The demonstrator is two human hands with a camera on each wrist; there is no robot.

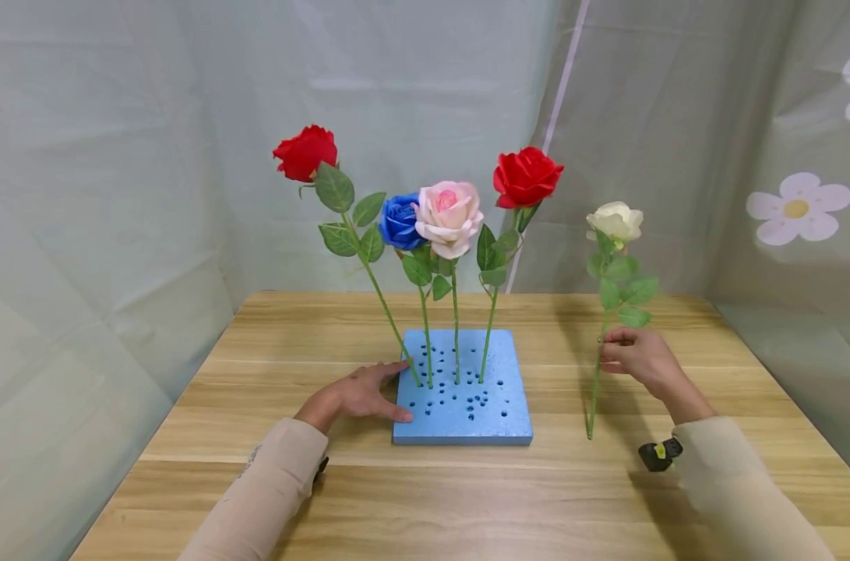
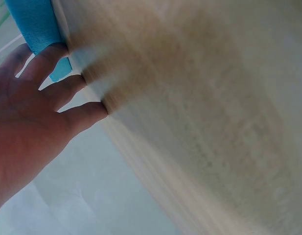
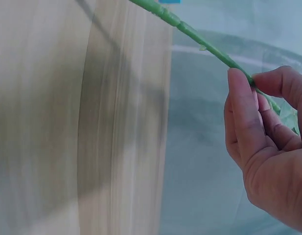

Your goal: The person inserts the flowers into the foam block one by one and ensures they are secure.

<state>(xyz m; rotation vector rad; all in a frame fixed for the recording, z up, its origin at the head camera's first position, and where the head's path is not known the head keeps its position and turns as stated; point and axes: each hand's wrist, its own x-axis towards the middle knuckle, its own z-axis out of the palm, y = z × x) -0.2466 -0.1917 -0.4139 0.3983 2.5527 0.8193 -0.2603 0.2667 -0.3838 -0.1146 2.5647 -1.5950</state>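
Observation:
My right hand (image 1: pixel 642 360) pinches the green stem of a white rose (image 1: pixel 615 221) between thumb and fingers, right of the board. The rose stands nearly upright, bloom at the top. In the right wrist view the stem (image 3: pixel 204 43) slants across above the fingers. At the left edge of a blue board (image 1: pixel 460 431) with many holes, my left hand (image 1: pixel 357 391) lies with fingers spread, thumb over the near left corner. The left wrist view shows its straight fingers at the board's side and the tabletop. In the board stand a left red rose (image 1: pixel 307 153), a blue rose (image 1: pixel 400 222), a pink rose (image 1: pixel 449 218) and a right red rose (image 1: pixel 527 178).
The board lies on a wood-grain table (image 1: pixel 326 502). Pale cloth (image 1: pixel 396 70) hangs behind and on both sides, with printed white flowers (image 1: pixel 798 209) at right. The left red rose leans outward to the left. The blue and pink blooms overlap in the head view.

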